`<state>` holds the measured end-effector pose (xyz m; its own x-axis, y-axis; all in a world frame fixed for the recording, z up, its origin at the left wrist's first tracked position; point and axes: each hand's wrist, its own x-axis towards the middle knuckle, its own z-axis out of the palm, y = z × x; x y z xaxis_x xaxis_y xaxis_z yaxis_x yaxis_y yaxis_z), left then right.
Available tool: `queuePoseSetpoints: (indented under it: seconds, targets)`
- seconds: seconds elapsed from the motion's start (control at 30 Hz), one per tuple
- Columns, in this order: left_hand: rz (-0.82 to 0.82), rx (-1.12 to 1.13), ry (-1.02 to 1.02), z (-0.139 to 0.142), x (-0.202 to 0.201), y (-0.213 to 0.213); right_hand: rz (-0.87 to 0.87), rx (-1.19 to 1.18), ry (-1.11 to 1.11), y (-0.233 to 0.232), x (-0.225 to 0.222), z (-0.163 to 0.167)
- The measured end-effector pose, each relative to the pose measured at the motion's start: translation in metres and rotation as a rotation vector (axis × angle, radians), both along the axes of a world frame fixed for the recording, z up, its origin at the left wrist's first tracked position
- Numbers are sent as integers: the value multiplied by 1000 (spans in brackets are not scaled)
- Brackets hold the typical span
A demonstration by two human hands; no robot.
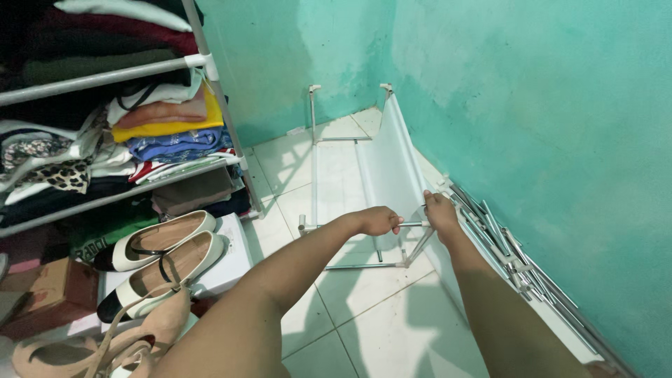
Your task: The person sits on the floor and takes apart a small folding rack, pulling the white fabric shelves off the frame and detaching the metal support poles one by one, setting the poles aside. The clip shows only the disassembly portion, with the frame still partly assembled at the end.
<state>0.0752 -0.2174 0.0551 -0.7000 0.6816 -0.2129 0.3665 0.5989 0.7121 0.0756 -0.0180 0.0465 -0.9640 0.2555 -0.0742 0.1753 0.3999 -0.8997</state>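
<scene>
metal rack frame with thin white tubes lies on the white tiled floor in the corner of the turquoise walls, its far posts standing up near the wall and a white fabric panel stretched along its right side. a clothes shelf fills the left, its grey rails packed with folded clothes, among them a yellow and an orange piece and a blue one under them. below it, cream flat shoes with black toes rest on a white box, with a tan strappy shoe nearer the camera and a brown cardboard box at the left edge. a bundle of loose metal rods lies along the foot of the right wall, just beside the frame, and a long white board runs under them.

left hand is curled into a loose fist around the frame's near crossbar, fingers wrapped over it. right hand closes on the same bar's right end, where it meets a corner joint, touching the edge of the fabric panel. both forearms reach across the open floor, and nothing lies between them and the frame.
</scene>
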Motion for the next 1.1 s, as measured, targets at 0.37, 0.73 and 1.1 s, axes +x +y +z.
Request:
queuePoseSetpoints:
  seconds: [0.37,0.73,1.1]
  targets:
    - [-112,-77,856,-4,47,-35,-133,233,-108,-7,-4,-9]
    - [12,-167,894,-21,44,-19,-154,170,-118,-3,-7,-11]
    - [42,-101,374,3,34,-17,-154,182,-97,1,-9,-17]
